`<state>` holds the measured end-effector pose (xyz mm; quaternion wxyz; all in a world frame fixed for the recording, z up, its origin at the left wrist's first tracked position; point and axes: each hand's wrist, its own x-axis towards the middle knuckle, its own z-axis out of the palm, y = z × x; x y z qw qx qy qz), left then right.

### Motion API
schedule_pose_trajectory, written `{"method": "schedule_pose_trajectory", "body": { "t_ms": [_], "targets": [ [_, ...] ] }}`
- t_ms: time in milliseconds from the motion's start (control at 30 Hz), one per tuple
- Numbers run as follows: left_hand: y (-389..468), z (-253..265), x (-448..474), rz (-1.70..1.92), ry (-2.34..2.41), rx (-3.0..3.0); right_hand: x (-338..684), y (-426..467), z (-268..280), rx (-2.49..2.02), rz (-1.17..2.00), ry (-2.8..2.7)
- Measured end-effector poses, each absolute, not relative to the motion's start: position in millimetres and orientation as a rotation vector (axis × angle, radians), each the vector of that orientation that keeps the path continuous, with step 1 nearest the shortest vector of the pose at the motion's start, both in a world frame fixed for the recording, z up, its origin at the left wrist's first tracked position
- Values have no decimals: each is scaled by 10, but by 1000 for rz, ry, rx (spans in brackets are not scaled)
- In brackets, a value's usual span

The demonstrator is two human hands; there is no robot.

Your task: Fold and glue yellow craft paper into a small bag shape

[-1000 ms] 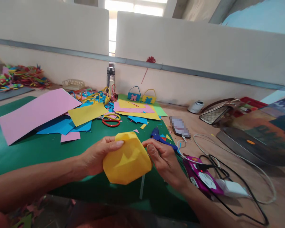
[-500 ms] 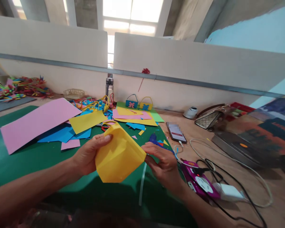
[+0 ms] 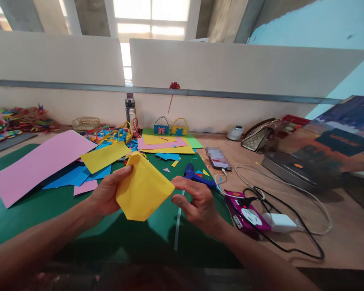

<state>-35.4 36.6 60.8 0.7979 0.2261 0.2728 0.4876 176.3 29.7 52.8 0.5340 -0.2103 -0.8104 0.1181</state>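
My left hand (image 3: 107,192) is closed on a folded yellow paper pouch (image 3: 144,190), its thumb lying over the upper left edge. The pouch hangs tilted above the green mat, its lower corners angled. At the pouch's right corner is my right hand (image 3: 197,202), thumb and index finger apart, the index fingertip at or almost touching the paper. Just behind that hand lies a blue glue gun (image 3: 197,177), partly hidden by the fingers. A clear glue stick (image 3: 177,230) lies on the green mat (image 3: 130,250) below.
Pink card (image 3: 45,161), blue sheets and a yellow strip lie left. Two small paper bags (image 3: 161,129) stand behind stacked sheets. On the right are a phone (image 3: 218,157), a purple power strip (image 3: 245,214) with cables, a grey case (image 3: 291,171) and a handbag (image 3: 259,135).
My right thumb and index finger have come apart at the pouch's corner, where they were pinching it. The pouch has turned slightly in my left hand. The whole view has shifted a little.
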Motion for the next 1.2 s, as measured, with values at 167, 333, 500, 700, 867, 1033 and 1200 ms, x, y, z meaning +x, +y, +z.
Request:
{"method": "schedule_pose_trajectory", "body": {
  "t_ms": [167, 333, 500, 700, 867, 1033, 1200],
  "targets": [
    [371, 592, -340, 1071, 632, 486, 1765, 289, 526, -701, 250, -1939],
    [364, 536, -326, 1099, 575, 604, 1749, 297, 514, -811, 243, -1922],
    [373, 540, -318, 1116, 600, 661, 1745, 320, 490, -866, 191, -1931],
    [418, 564, -344, 1172, 700, 715, 1794, 354, 519, -907, 271, -1948],
    [430, 506, -365, 1147, 774, 858, 1821, 356, 563, -852, 228, -1965],
    [357, 466, -368, 1073, 910, 1287, 1806, 339, 556, -819, 225, -1954],
    [263, 488, -331, 1075, 974, 1782, 1777, 293, 555, -737, 193, -1949]
  ]
}}
